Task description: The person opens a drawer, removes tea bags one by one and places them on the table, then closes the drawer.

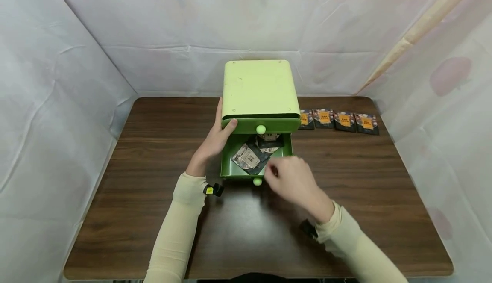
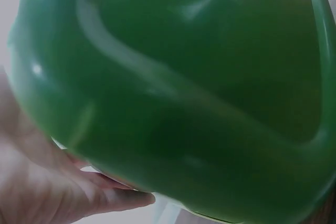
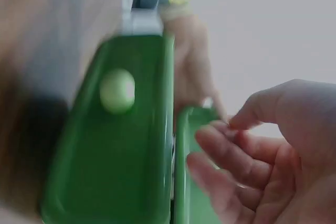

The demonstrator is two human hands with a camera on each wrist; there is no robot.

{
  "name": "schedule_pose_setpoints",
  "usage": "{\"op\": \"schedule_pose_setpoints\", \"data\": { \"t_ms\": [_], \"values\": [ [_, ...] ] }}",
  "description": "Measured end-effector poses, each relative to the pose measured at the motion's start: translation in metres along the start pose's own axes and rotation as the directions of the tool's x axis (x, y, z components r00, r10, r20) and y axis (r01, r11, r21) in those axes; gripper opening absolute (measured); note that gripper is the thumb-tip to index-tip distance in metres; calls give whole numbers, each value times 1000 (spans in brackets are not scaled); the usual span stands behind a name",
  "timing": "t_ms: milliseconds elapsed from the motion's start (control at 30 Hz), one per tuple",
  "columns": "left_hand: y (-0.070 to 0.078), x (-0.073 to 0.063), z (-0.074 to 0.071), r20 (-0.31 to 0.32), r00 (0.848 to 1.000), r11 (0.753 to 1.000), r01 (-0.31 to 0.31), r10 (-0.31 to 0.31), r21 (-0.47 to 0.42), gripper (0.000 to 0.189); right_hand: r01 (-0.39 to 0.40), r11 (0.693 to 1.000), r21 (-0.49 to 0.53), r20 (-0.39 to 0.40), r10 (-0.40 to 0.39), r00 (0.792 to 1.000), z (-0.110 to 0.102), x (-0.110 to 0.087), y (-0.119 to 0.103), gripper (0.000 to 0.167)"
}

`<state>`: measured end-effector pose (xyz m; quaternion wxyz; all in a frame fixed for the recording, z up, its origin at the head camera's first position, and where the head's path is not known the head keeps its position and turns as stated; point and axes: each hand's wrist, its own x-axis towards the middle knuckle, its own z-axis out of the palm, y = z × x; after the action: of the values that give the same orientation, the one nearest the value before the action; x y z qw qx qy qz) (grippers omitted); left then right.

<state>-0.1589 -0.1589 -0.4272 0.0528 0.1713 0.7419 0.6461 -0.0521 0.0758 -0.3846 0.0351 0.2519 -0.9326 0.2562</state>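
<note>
Overlapping in the pulled-out lower drawer, dark packets suggest a stowing or sorting step; the next move probably calls for adding another or closing up. The right hand hovers nearby, fingers loosely curled, seemingly empty; the left hand grips the green cabinet. Four outlying packets bear illegible orange labels.
</note>
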Motion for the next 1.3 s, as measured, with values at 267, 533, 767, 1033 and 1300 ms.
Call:
{"op": "schedule_pose_setpoints", "data": {
  "t_ms": [267,533,767,1033,1300],
  "values": [
    [19,-4,-2,40,998,999,42,-42,-17,88,55,979,-195,256,-3,967,4,53,45,47],
    [35,-13,1,35,998,999,45,-44,-20,85,150,935,-322,293,-52,955,28,64,60,57],
    [38,-14,4,31,998,998,52,-51,-31,80,221,864,-452,121,-187,975,43,63,69,41],
    [31,-12,5,39,998,997,52,-50,-53,78,254,749,-612,23,-303,953,60,61,80,30],
    [30,-9,6,24,999,996,40,-38,-74,80,200,768,-608,-69,-303,950,62,69,87,19]
  ]
}}
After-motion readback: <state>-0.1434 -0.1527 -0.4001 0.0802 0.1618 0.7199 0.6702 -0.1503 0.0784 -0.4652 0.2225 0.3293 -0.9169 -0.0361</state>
